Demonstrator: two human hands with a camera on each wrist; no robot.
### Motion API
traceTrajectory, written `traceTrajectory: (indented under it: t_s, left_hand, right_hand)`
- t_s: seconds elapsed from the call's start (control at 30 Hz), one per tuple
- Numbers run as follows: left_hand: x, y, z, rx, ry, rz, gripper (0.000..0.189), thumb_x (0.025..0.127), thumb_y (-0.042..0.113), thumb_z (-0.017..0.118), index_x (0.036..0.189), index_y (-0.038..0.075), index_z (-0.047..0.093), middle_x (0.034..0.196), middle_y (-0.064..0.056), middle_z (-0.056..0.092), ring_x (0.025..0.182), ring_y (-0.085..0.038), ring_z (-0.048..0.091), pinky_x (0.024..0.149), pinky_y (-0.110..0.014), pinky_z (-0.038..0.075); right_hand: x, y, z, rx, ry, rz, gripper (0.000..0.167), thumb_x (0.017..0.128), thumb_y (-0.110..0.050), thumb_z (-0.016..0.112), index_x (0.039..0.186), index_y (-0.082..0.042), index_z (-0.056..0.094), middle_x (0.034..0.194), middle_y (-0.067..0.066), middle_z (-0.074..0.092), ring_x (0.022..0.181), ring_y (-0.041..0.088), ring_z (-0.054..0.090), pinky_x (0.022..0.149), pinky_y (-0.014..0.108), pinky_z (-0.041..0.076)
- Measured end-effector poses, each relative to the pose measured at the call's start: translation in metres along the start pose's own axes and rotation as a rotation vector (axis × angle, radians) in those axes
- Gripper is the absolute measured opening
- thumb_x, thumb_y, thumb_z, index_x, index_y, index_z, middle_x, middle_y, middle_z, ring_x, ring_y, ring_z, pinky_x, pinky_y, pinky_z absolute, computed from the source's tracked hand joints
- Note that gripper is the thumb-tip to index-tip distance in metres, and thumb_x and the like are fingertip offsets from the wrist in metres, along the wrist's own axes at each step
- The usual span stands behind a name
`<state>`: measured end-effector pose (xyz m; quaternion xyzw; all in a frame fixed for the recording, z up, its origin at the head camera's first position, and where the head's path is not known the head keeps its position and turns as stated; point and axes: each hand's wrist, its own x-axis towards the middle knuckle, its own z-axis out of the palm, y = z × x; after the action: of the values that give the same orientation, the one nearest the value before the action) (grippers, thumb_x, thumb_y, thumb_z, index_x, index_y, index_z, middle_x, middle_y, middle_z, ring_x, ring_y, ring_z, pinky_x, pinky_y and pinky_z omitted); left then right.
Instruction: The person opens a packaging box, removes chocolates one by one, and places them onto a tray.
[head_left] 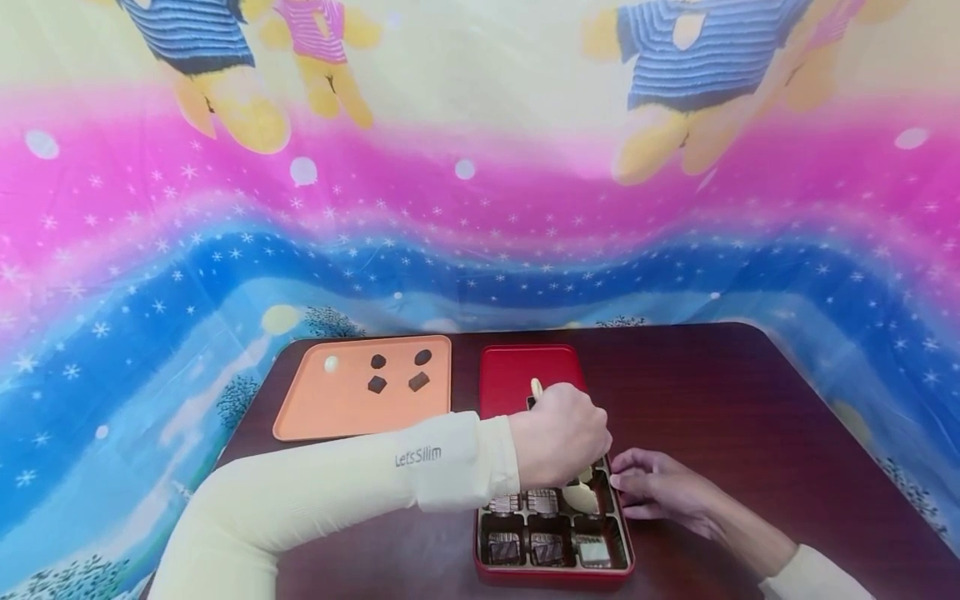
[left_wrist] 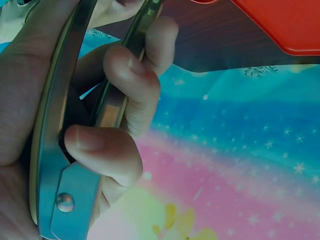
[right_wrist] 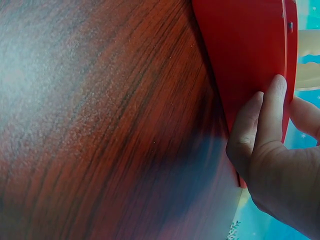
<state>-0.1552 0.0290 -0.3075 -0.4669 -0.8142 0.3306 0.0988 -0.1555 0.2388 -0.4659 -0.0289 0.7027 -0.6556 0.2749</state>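
My left hand (head_left: pixel 564 435) grips metal tongs (left_wrist: pixel 75 200), its fingers curled round their two arms. Pale, leaf-shaped tips of the tongs point down into the right column of a red box (head_left: pixel 555 577) of chocolates. That box has a divided insert; dark chocolates (head_left: pixel 504 548) and a pale one (head_left: pixel 595 552) sit in its front row. I cannot tell whether the tips hold a chocolate. My right hand (head_left: pixel 667 492) holds the box's right side, fingers against the outer wall and thumb at the rim. My left hand and sleeve hide the box's far part.
A peach tray (head_left: pixel 337 417) lies at the back left, bearing a white chocolate (head_left: pixel 332 364) and several dark ones (head_left: pixel 378 362). Behind the box lies a red lid (head_left: pixel 525 367). The dark wooden table (head_left: pixel 712 383) ends at a printed cloth backdrop (head_left: pixel 465 217).
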Motion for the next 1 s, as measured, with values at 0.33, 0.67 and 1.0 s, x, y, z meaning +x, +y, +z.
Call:
traceTrajectory:
  t_s: [0.33, 0.67, 1.0]
  left_hand:
    - [0.011, 0.017, -0.001, 0.051, -0.062, 0.014, 0.016, 0.082, 0.046, 0.072, 0.097, 0.045, 0.071, 0.088, 0.019, 0.071, 0.068, -0.004, 0.062, 0.052, -0.022, 0.051]
    - [0.019, 0.025, 0.002, 0.058, -0.088, 0.001, 0.013, 0.084, 0.047, 0.068, 0.096, 0.043, 0.07, 0.085, 0.018, 0.068, 0.066, -0.004, 0.059, 0.051, -0.022, 0.047]
    - [0.017, 0.024, 0.003, 0.071, -0.047, 0.012, 0.009, 0.086, 0.043, 0.068, 0.096, 0.044, 0.07, 0.086, 0.019, 0.069, 0.068, -0.004, 0.061, 0.05, -0.022, 0.048]
  right_hand:
    - [0.0, -0.001, 0.001, 0.021, -0.006, -0.004, 0.019, 0.097, -0.014, 0.061, 0.11, -0.002, 0.052, 0.101, 0.007, 0.061, 0.089, 0.019, 0.062, 0.079, 0.034, 0.058]
    - [-0.001, 0.0, 0.001, 0.031, -0.011, -0.006, 0.013, 0.096, -0.011, 0.061, 0.105, -0.006, 0.053, 0.1, 0.006, 0.062, 0.091, 0.018, 0.063, 0.08, 0.033, 0.058]
    - [-0.001, -0.001, 0.0, 0.027, -0.003, -0.01, 0.015, 0.096, -0.012, 0.062, 0.106, -0.005, 0.053, 0.101, 0.007, 0.062, 0.09, 0.018, 0.063, 0.08, 0.034, 0.059]
